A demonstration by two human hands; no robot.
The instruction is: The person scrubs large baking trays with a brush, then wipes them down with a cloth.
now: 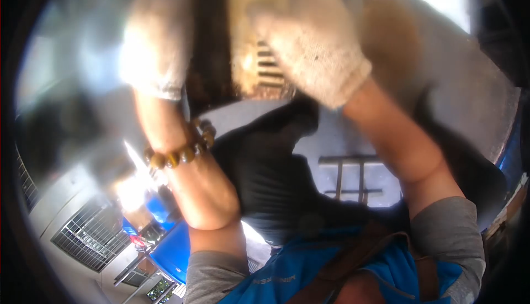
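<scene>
A barred window (95,236) is at left. The slotted piece (270,77) points forward, nearer right hand (312,41) than left hand (157,44). Fingers' opening and hold, one cannot tell.

Blue garment (301,260): lettering (274,279) "MIN…EEN", middle unclear.

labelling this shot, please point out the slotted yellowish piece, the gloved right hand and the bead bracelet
Slotted yellowish piece (244,65): head view, plain face beside the slots.
Gloved right hand (317,44): head view, back of the hand.
Bead bracelet (187,154): head view, one of its beads.
</scene>
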